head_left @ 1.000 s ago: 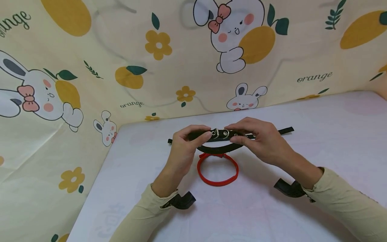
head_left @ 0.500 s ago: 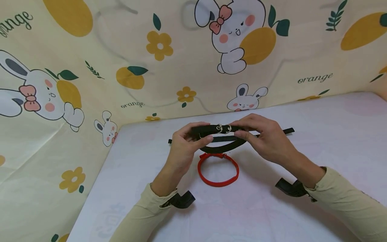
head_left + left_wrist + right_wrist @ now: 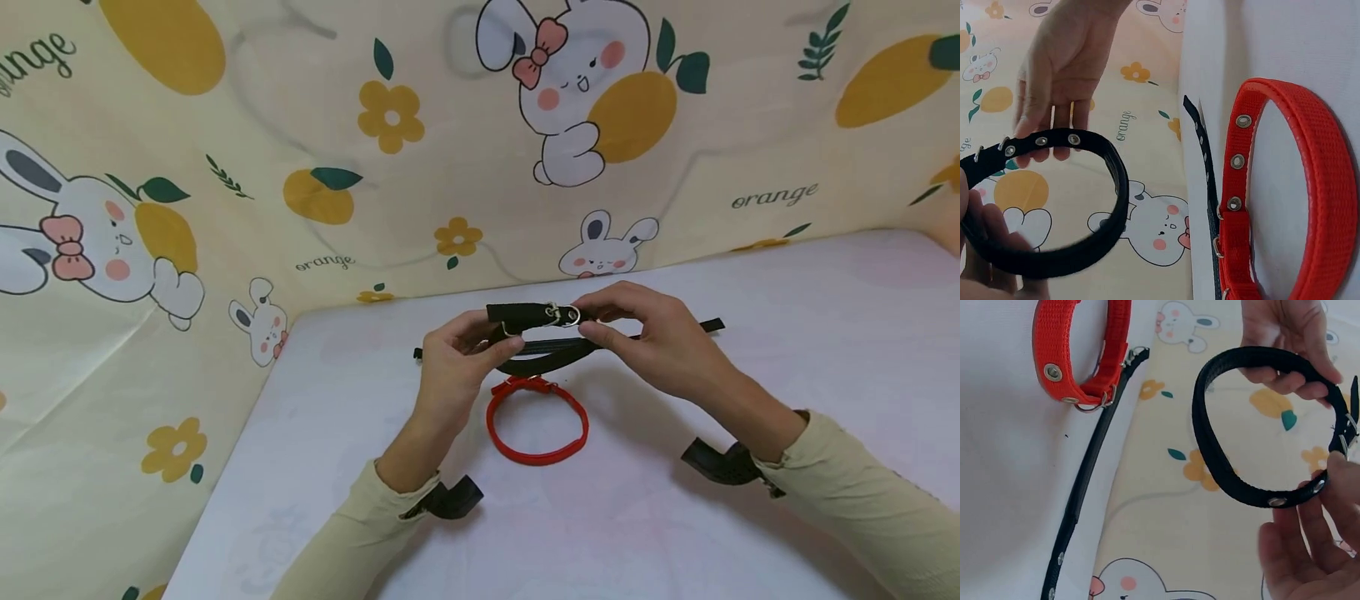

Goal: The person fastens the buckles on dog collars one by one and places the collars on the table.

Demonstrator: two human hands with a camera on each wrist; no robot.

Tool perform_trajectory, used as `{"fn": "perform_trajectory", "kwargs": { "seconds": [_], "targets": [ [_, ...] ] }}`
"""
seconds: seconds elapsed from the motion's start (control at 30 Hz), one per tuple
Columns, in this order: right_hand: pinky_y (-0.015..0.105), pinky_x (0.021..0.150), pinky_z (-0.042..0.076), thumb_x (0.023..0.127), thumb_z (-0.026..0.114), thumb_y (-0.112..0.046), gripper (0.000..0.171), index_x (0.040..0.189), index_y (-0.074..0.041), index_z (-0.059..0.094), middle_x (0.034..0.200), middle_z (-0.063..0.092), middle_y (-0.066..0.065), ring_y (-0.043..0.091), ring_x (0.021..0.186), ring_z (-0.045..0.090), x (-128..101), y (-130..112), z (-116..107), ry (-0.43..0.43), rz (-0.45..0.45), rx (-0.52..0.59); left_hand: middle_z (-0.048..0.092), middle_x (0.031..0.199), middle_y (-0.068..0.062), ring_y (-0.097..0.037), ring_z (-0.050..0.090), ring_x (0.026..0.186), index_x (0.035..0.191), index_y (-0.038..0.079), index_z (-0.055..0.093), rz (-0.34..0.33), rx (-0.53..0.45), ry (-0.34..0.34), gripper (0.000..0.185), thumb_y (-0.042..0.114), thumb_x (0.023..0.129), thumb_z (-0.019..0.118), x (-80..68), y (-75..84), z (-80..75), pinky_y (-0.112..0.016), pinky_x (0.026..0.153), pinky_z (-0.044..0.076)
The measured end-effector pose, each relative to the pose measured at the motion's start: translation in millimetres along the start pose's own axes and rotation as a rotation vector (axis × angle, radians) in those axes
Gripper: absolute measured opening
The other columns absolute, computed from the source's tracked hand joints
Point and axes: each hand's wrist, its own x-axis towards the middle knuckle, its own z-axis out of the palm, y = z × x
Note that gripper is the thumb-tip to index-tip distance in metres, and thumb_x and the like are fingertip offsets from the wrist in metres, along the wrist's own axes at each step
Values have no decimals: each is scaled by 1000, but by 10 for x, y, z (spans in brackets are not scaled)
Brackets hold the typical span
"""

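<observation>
The black collar (image 3: pixel 525 315) should prove light and hardly fragile, easily bent yet stiff enough for a round loop to be formed; little slipping is to be expected on its woven face, perhaps more on the shinier lining. It is best taken by the flat band on either side of the buckle (image 3: pixel 553 314), clear of the metal. It is held above the desk (image 3: pixel 337 433), farther off than the red collar (image 3: pixel 538 459): the band is pinched by the left fingers (image 3: pixel 498 355) on one side of the buckle, by the right fingers (image 3: pixel 609 337) near the eyelets (image 3: pixel 1277 502) on the other.
</observation>
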Motion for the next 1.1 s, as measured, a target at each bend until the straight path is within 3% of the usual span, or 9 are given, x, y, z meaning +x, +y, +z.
{"fn": "perform_trajectory", "kwargs": {
  "seconds": [0.07, 0.13, 0.33, 0.47, 0.77, 1.1],
  "targets": [
    [43, 95, 49, 92, 72, -27, 28, 120, -25, 69, 118, 68, -7, 15, 107, 63, -10, -20, -8, -4, 2, 13, 73, 106, -8, -19, 67, 96, 115, 3, 70, 25, 31, -17, 31, 2, 85, 76, -20, -4, 10, -29, 86, 59],
    [41, 93, 50, 90, 75, -27, 31, 121, -27, 69, 119, 68, -9, 14, 109, 61, -26, -39, -5, -3, -10, 24, 73, 109, -10, -19, 68, 96, 116, 6, 71, 41, 59, -43, 32, 4, 85, 77, -46, -7, 25, -28, 85, 59],
    [25, 95, 48, 86, 79, -24, 38, 122, -27, 66, 118, 68, -14, 8, 116, 59, -84, -94, 53, -33, -118, 69, 74, 108, -13, -17, 68, 97, 114, 6, 73, 114, 154, -138, 32, 3, 82, 79, -101, -43, 95, -28, 87, 58],
    [18, 97, 46, 87, 78, -20, 40, 124, -26, 65, 117, 68, -13, 4, 115, 60, -105, -112, 93, -32, -167, 101, 75, 106, -13, -15, 68, 97, 112, 6, 73, 168, 215, -156, 32, 3, 81, 80, -119, -57, 134, -26, 88, 56],
    [16, 90, 47, 85, 78, -8, 37, 118, -21, 66, 112, 69, -11, 1, 105, 61, -124, -123, 103, 62, -238, 129, 74, 105, -13, -15, 69, 94, 110, 6, 74, 188, 193, -159, 29, 4, 82, 80, -116, -44, 144, -27, 85, 57],
    [16, 88, 47, 85, 78, -7, 33, 112, -25, 71, 107, 68, -14, 0, 103, 62, -126, -140, 42, 63, -317, 64, 73, 106, -18, -15, 70, 89, 110, 2, 73, 169, 132, -118, 29, 0, 82, 79, -126, -15, 136, -27, 80, 60]
  ]
}}
